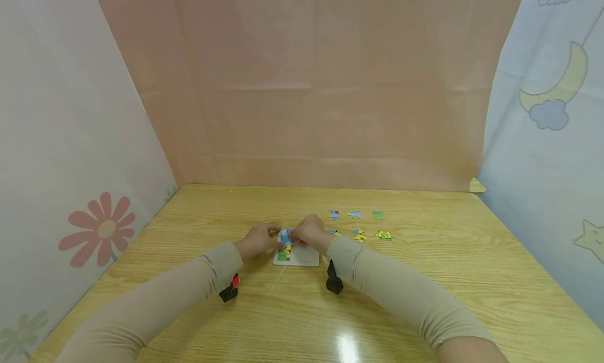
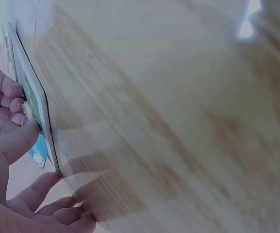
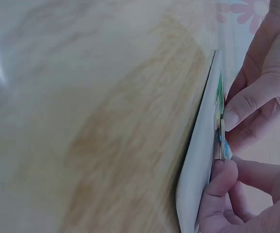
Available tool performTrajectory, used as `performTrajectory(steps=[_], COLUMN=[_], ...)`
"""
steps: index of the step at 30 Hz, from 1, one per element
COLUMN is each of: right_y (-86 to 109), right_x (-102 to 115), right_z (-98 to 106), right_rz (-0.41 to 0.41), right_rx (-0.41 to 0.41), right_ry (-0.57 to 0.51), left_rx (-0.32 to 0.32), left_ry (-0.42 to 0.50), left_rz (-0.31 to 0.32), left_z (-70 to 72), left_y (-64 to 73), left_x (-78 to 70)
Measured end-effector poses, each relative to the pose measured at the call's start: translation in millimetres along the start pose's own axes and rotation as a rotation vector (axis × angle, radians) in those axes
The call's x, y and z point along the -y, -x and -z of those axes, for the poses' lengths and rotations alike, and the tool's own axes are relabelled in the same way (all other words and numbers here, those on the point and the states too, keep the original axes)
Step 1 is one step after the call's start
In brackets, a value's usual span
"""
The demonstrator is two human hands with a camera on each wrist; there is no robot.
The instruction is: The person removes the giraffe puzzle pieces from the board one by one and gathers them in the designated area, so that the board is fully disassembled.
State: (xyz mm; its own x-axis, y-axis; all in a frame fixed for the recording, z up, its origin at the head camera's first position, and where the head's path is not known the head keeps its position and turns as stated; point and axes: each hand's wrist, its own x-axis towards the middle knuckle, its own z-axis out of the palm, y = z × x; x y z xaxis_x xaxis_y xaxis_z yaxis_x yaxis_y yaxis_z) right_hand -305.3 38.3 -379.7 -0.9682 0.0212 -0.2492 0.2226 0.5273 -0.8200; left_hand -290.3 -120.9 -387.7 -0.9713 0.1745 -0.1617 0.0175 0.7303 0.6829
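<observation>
A white puzzle tray (image 1: 306, 257) lies on the table with blue, yellow and green jigsaw pieces (image 1: 284, 254) along its left side. My left hand (image 1: 258, 241) reaches over from the left; its thumb (image 2: 21, 141) presses on the pieces while a fingertip touches the tray's corner. Leaning in from the right, my right hand (image 1: 309, 232) pinches a blue puzzle piece (image 3: 227, 149) between thumb and finger, over the upper part of the tray. Fingers hide much of that piece in the head view.
To the right of the tray, loose puzzle pieces lie in two rows, among them a blue one with a red dot (image 1: 334, 214), a green one (image 1: 379, 214) and a yellow one (image 1: 384, 235). A brown backdrop (image 1: 306, 116) and printed side curtains border the wooden table (image 1: 264, 321).
</observation>
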Motion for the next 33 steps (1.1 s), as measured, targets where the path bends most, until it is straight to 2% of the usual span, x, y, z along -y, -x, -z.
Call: performTrajectory(steps=[3,8,20,27,33], right_y=[-1.5,0.3,0.1,1.4,4.6], right_x=[0.3,-2.0,-4.5,-3.5,-1.5], right_z=[0.2,0.1,-1.9,0.2,0.6], right_rz=[-0.012,0.044,0.09,0.064,0.062], right_rx=[-0.007,0.034,0.072,0.087,0.085], right_ry=[-0.033,-0.114,-0.144,-0.172,-0.17], left_rx=[-0.005,-0.007,-0.011,-0.008,-0.002], left_ry=[0.0,0.002,-0.015,-0.011,-0.001], left_rz=[-0.005,-0.008,-0.022,-0.013,-0.018], left_z=[-0.1,0.3,-0.3,0.4,2.0], left_y=[-1.6,-0.2,0.7,0.9,7.1], left_x=[0.0,-1.4,-0.5,-2.2,-5.6])
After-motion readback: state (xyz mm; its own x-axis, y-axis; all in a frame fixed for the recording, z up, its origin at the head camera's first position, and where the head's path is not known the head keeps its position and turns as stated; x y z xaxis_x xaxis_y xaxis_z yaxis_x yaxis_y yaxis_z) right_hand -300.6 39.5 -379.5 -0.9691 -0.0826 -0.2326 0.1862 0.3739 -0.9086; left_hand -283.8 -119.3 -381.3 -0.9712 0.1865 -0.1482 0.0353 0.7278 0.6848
